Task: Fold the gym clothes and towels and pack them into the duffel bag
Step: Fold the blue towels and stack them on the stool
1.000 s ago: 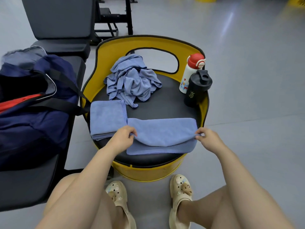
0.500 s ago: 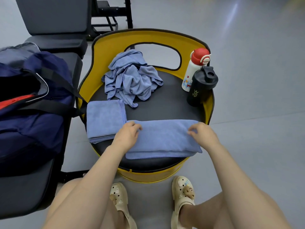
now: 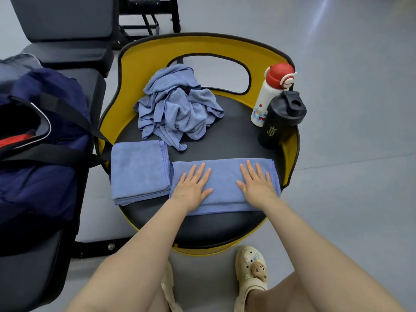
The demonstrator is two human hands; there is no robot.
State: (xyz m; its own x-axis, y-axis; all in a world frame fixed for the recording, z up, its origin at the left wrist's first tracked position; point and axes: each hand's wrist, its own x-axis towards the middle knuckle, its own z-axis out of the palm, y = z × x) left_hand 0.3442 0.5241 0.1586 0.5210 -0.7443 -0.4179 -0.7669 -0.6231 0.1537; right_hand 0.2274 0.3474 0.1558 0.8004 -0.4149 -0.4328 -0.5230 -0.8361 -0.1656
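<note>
The towel (image 3: 221, 184) being folded lay as a long blue strip at the 6 o'clock edge of a round black seat with a yellow rim (image 3: 202, 45), which served as the desk. The left hand (image 3: 194, 184) and the right hand (image 3: 256, 183) rested flat on top of it, fingers spread, palms pressing the cloth down — neither was pinching anything. A finished folded towel (image 3: 139, 171) sat just beside it at 8 o'clock, its edge touching the strip. A crumpled heap of blue cloth (image 3: 176, 109) waited at 12 o'clock, and two bottles — a white bottle with a red cap (image 3: 271, 95) and a black shaker (image 3: 281, 120) — stood touching each other at 2 o'clock. The open navy duffel bag (image 3: 38, 149) sat off to 9 o'clock on a padded bench, something red showing inside.

The risks looked modest. The strip's near edge lay close to the seat's front lip, so a hard smoothing stroke toward the body could drag it off onto the floor. Its right end reached close to the rim, below the shaker; a wide lift for the next fold might knock the bottles over. Sliding leftward could rumple the finished towel.
</note>
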